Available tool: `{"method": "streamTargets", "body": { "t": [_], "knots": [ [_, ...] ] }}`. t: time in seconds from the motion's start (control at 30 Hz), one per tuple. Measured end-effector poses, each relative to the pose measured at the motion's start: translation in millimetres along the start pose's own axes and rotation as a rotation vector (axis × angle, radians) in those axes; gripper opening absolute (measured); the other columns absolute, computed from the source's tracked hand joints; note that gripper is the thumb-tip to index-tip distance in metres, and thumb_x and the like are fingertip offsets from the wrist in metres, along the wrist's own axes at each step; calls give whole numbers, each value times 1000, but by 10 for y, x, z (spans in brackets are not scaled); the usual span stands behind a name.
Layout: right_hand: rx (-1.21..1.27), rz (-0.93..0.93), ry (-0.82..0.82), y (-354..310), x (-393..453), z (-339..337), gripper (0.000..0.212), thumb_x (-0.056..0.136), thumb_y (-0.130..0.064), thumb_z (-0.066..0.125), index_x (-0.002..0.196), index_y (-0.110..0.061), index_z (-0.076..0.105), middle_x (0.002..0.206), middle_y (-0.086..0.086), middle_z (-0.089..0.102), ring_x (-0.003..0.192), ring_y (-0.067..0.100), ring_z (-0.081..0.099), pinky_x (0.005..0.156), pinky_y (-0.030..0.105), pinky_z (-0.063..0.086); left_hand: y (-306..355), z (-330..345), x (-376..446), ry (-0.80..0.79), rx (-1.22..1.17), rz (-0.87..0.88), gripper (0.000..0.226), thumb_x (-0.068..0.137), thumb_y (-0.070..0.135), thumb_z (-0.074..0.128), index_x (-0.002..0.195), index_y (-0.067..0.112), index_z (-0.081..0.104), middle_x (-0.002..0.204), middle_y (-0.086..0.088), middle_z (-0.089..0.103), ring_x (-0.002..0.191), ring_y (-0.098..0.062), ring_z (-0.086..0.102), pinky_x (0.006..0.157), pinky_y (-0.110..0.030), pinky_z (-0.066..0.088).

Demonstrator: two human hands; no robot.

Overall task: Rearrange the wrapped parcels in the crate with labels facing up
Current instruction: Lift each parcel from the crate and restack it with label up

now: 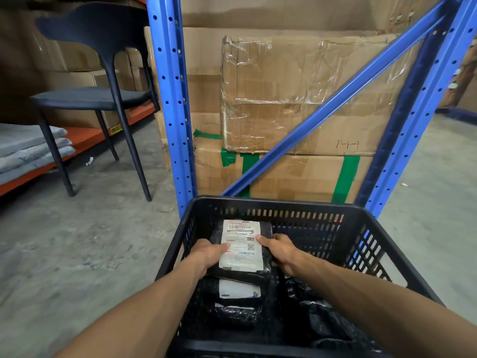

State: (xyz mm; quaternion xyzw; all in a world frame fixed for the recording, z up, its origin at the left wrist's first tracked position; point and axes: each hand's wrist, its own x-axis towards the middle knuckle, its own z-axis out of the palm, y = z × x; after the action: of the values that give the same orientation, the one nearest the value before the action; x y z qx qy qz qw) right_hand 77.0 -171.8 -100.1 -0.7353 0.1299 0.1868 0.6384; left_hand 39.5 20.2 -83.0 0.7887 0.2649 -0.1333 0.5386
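Down at 6 o'clock in your view sits the black slotted plastic crate (360,244), and both your hands are inside it. Your left hand (207,254) grips the left edge of a black-wrapped parcel (241,248), thumb lying on its white shipping label (242,245), while your right hand (280,250) clamps the right edge, thumb on top too. So the parcel's pinched between them, label facing up, toward the crate's 12 o'clock wall. Right under it, toward 6 o'clock, a second wrapped parcel (236,302) lies label up as well, partly covered by the first. Off at 4 o'clock inside the crate there's more crumpled black wrap (317,313), can't tell how many parcels that is. Behind the crate you've got a blue rack frame (170,99) with taped cardboard boxes (296,99), and a black chair (103,94) at 10 o'clock.
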Motion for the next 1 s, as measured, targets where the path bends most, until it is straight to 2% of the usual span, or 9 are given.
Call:
{"method": "streamTargets", "body": {
  "t": [0.07, 0.17, 0.4, 0.53, 0.6, 0.67, 0.73, 0.9, 1.0],
  "knots": [
    [-38, -1, -14, 66, 0, 92, 37, 95, -16, 71, 127, 0, 64, 128, 18, 73, 119, 37, 69, 107, 52, 53, -50, 36, 49, 23, 32, -24, 58, 91, 32, 66, 136, -2, 51, 130, -15, 64, 107, -29, 64, 101, -38, 51],
    [-112, -7, -12, 133, -4, 220, 41, 93, -15, 73, 132, -3, 64, 132, 14, 71, 121, 32, 68, 109, 44, 52, -155, 61, 107, 19, 80, -105, 74, 96, 38, 56, 152, -1, 27, 152, -17, 43, 136, -34, 46, 114, -40, 38],
    [-303, -29, -122, 94, 7, 124, 49, 98, -28, 68, 140, -6, 60, 143, 12, 64, 131, 29, 62, 116, 37, 45, -180, 85, 162, 13, 119, -123, 75, 99, 39, 51, 154, -2, 21, 155, -17, 38, 141, -33, 40, 117, -40, 33],
    [-506, -96, -175, 69, -7, -43, 53, 102, -48, 54, 141, -13, 55, 128, 3, 69, 104, 15, 64, 84, 22, 52, -42, 188, 5, 117, 343, -62, 69, 97, 37, 52, 152, 2, 29, 156, -17, 32, 142, -34, 37, 117, -40, 32],
    [-613, -96, -94, 14, 0, -203, 62, 103, -49, 48, 147, -6, 44, 125, 8, 62, 109, 22, 58, 90, 33, 51, 59, 259, -115, 185, 413, -5, 72, 90, 32, 62, 148, 14, 24, 153, -16, 26, 139, -37, 35, 114, -44, 34],
    [-691, -114, -50, -42, -8, -398, 47, 105, -42, 49, 134, -5, 48, 105, 5, 58, 102, 25, 55, 101, 45, 50, 193, 346, -192, 217, 537, 116, 66, 86, 33, 65, 142, 20, 32, 147, -14, 28, 134, -37, 36, 108, -46, 38],
    [-804, -104, -16, -71, -31, -631, 27, 104, -33, 54, 119, -10, 49, 105, 7, 59, 97, 24, 55, 95, 44, 51, 334, 464, -225, 206, 605, 235, 53, 86, 36, 63, 134, 21, 47, 143, -11, 36, 130, -35, 40, 105, -45, 42],
    [-1311, -96, 29, -21, -239, -1146, 48, 96, -33, 61, 138, -12, 51, 137, 15, 63, 122, 34, 63, 101, 40, 52, 557, 972, -306, -93, 441, 364, 28, 90, 26, 64, 115, 20, 52, 122, -12, 63, 98, -28, 65, 84, -35, 55],
    [-1433, -45, -24, 38, -286, -1338, 57, 95, -31, 65, 146, -11, 48, 146, 14, 58, 132, 32, 58, 107, 37, 49, 581, 1296, -308, -326, 384, 201, 44, 95, 27, 56, 135, 16, 42, 122, -10, 58, 82, -23, 65, 88, -37, 60]
  ]
}}
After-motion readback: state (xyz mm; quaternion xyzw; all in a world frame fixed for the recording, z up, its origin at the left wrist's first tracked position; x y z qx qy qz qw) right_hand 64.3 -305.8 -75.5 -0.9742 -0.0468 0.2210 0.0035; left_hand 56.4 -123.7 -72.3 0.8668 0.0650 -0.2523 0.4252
